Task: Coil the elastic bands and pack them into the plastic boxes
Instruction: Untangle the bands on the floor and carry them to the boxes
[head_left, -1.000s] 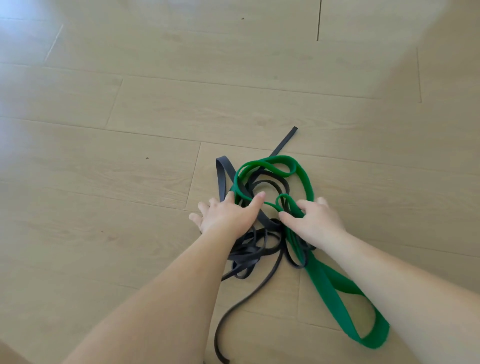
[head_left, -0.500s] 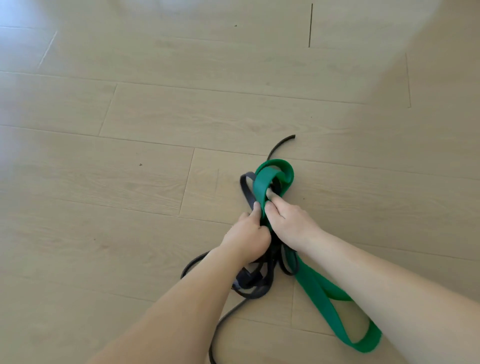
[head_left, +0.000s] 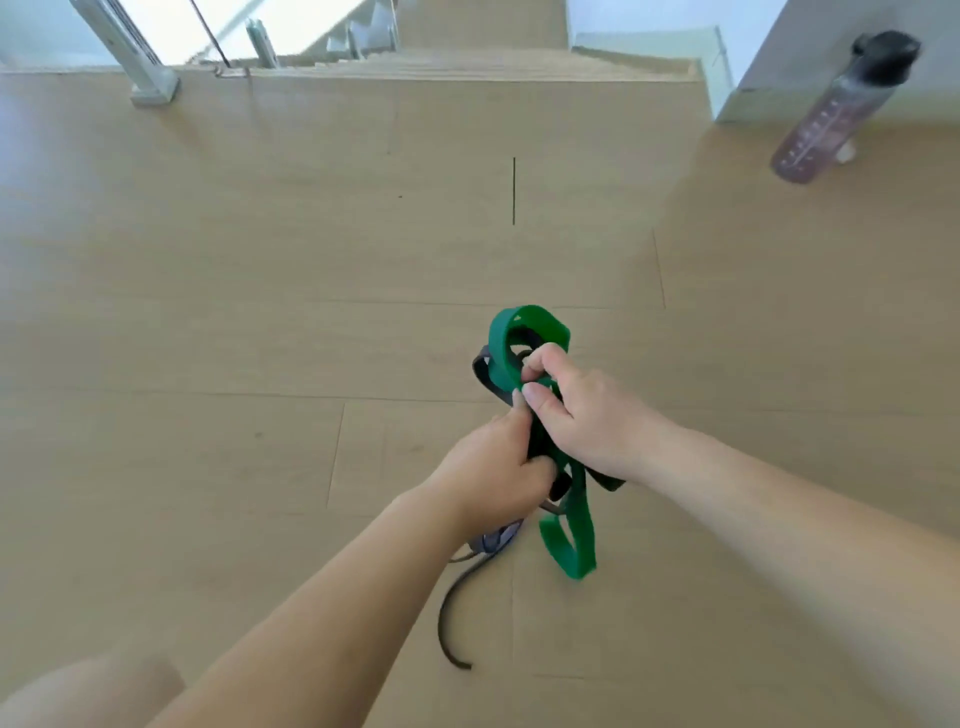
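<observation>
**A:** In the head view, your left hand is curling round the middle of the tangle. It's gripping the green band and the black band together, above the floor.

**B:** And your right hand is pinching the green band between thumb and forefinger, just under the loop that's standing up past your knuckles. Your two thumbs are sitting close against each other there.

**A:** The green tail is hanging below your hands. The black tail seems to be trailing on the floor towards you.

**B:** So I'd judge you're at the untangling step. The two bands are wound through each other, and neither is looking coiled yet. No boxes are showing here, only a bottle well off to your right.

**A:** For the next move, I'd say you're needing to work the green band free of the black one before winding either. Pulling hard is likely to tighten the snarl, so you're better off easing that top loop open first.

**B:** After that you're going to need the boxes, wherever they're sitting out of frame.
</observation>
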